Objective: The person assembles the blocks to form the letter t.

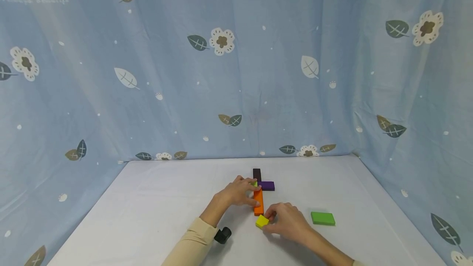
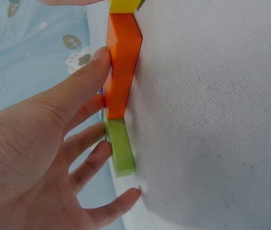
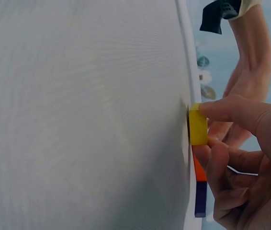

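Observation:
My right hand [image 1: 286,221] pinches a yellow block [image 1: 262,221] between thumb and fingers, at the near end of an orange block [image 1: 258,203]. In the right wrist view, the thumb lies on one end of the yellow block [image 3: 198,125] and fingertips on the other. My left hand [image 1: 238,192] rests along the row with spread fingers. Its thumb and index finger touch the orange block [image 2: 122,67], and other fingertips reach a light green block [image 2: 120,146] at its far end. Beside that end lie a purple block [image 1: 267,186] and a dark brown block [image 1: 256,174].
A flat green block [image 1: 323,218] lies on the white table [image 1: 166,200], to the right of my right hand. A black wrist device [image 1: 223,235] shows under my left sleeve. A blue patterned curtain [image 1: 177,73] rises behind the table and along both sides.

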`<state>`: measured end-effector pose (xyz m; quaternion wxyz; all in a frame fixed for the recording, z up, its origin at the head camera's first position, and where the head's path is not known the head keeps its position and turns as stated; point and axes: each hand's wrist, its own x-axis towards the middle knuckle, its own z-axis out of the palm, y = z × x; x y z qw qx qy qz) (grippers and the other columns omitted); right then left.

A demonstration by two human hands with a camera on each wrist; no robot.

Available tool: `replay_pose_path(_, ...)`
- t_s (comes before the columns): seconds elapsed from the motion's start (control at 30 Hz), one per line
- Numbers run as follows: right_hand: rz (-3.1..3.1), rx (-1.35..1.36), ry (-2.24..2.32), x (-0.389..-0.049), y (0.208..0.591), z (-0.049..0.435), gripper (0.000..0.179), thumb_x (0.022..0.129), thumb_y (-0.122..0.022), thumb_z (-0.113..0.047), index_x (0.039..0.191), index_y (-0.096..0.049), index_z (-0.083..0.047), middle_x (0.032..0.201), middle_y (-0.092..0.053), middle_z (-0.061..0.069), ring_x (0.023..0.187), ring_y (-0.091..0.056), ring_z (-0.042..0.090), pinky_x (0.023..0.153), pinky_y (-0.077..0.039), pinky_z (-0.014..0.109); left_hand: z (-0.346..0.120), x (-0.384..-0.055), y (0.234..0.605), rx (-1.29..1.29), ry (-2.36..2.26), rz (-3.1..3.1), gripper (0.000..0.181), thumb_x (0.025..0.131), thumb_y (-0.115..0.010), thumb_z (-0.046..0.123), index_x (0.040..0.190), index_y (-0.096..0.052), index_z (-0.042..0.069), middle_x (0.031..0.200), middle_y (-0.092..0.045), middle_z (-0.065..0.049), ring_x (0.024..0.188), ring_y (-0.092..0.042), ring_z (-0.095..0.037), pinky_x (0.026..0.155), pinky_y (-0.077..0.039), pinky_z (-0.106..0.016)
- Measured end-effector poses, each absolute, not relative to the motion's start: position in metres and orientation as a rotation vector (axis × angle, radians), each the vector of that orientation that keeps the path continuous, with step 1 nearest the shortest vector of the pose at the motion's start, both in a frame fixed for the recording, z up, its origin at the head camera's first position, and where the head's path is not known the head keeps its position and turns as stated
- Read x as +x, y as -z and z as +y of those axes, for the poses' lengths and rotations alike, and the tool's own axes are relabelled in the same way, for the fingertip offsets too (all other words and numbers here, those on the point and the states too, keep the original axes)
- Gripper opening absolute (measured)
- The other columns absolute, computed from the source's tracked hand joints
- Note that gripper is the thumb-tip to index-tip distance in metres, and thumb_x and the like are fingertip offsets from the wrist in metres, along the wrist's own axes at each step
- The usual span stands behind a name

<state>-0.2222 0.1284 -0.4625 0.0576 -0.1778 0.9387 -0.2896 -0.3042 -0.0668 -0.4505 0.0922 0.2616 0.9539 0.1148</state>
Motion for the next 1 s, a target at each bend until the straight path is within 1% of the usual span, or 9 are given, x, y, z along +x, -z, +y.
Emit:
replay_pose_path(0.2, 2.864, -0.556, 0.88, -0.2216, 0.4618, 0.1262, 0.027, 0.072, -0.085, -0.035, 0.086, -0.074, -0.014, 0.071, -0.064, -0.011, 0.064, -0.05, 0.006, 0.057, -0.039, 0.023, -0.067, -0.304, 0.4501, 0.785, -0.362, 2.832, 0.059, 0.082, -0.074, 0.05, 0.135, -0.06, 0.03, 0.153, -0.045, 0.003, 0.123, -0.043, -0.022, 0.1, -0.047, -0.047)
replay_pose_path(0.43, 2.864, -0.541, 0.882, -0.2222, 0.461, 0.1237, 0.028, 0.071, -0.085, -0.034, 0.084, -0.073, -0.013, 0.067, -0.063, -0.011, 0.06, -0.05, 0.006, 0.055, -0.04, 0.022, -0.0667, -0.3042, 0.4508, 0.773, -0.352, 2.837, 0.059, 0.082, -0.074, 0.05, 0.135, -0.06, 0.03, 0.153, -0.045, 0.003, 0.123, -0.044, -0.022, 0.099, -0.047, -0.047)
replay_pose_path(0.67, 2.87, -0.515, 0.889, -0.223, 0.463, 0.121, 0.028, 0.071, -0.086, -0.035, 0.083, -0.074, -0.012, 0.064, -0.061, -0.012, 0.057, -0.049, 0.007, 0.052, -0.039, 0.021, -0.0673, -0.304, 0.4515, 0.77, -0.365, 2.835, 0.059, 0.082, -0.074, 0.05, 0.135, -0.06, 0.031, 0.154, -0.045, 0.004, 0.121, -0.044, -0.021, 0.097, -0.049, -0.044)
replay_pose_path(1.0, 2.89, -0.521, 0.884, -0.2225, 0.4618, 0.1191, 0.029, 0.07, -0.087, -0.035, 0.081, -0.074, -0.012, 0.062, -0.059, -0.012, 0.056, -0.048, 0.006, 0.052, -0.039, 0.022, -0.0666, -0.3004, 0.4467, 0.784, -0.368, 2.838, 0.058, 0.082, -0.075, 0.049, 0.134, -0.061, 0.029, 0.153, -0.045, 0.003, 0.125, -0.043, -0.023, 0.1, -0.047, -0.05)
